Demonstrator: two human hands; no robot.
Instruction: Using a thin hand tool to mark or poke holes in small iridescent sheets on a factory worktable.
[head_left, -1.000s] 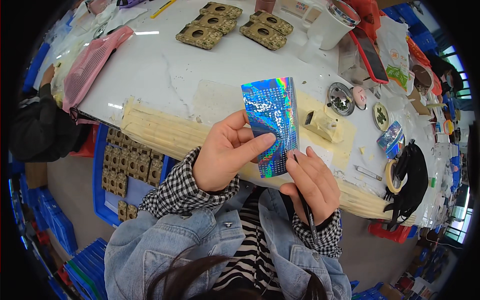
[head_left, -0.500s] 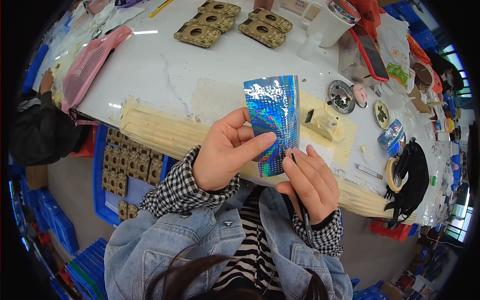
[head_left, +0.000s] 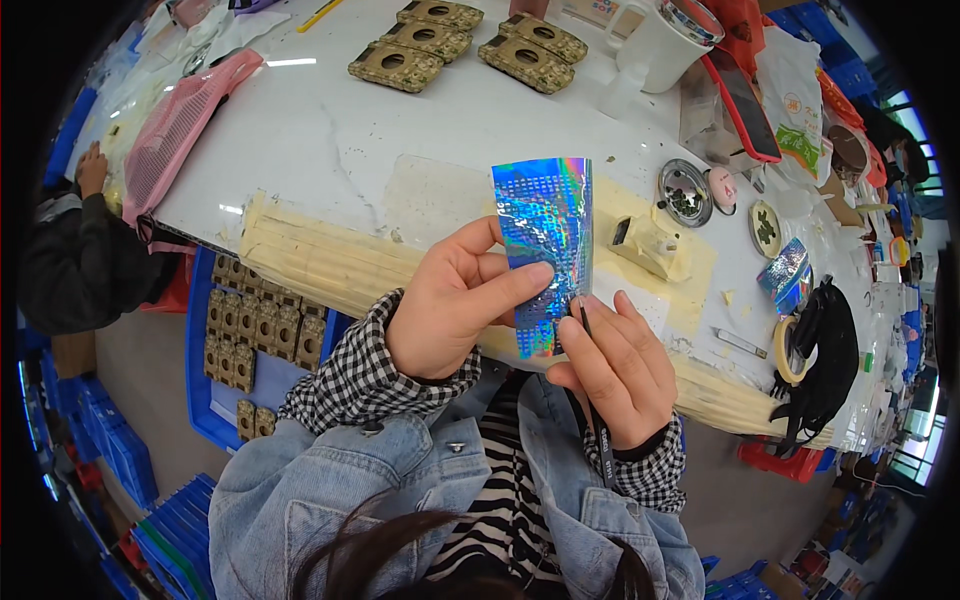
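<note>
My left hand (head_left: 450, 300) pinches a shiny blue holographic sticker sheet (head_left: 545, 215) between thumb and fingers, holding it raised above the table's near edge. Rows of small marks cover the sheet. In my right hand (head_left: 625, 375) is a pair of slim black tweezers (head_left: 604, 440), its tip against the sheet's lower right edge. Whether a sticker sits in the tip is too small to tell. Just beyond my right hand lies a block wrapped in cream tape (head_left: 655, 248) on the taped worktop.
Several camouflage tank hulls (head_left: 395, 66) stand at the back; more fill a blue crate (head_left: 200, 385) below left. On the right are a round metal dish (head_left: 685, 192), a red-cased phone (head_left: 742, 105), a white mug (head_left: 655, 50), a tape roll (head_left: 790, 352) and a black bag (head_left: 828, 350). Another person's arm (head_left: 92, 215) shows at far left.
The sheet has tilted slightly, so its reflections differ. My right hand has shifted a little left and up with the tweezers, and my left hand has barely moved.
</note>
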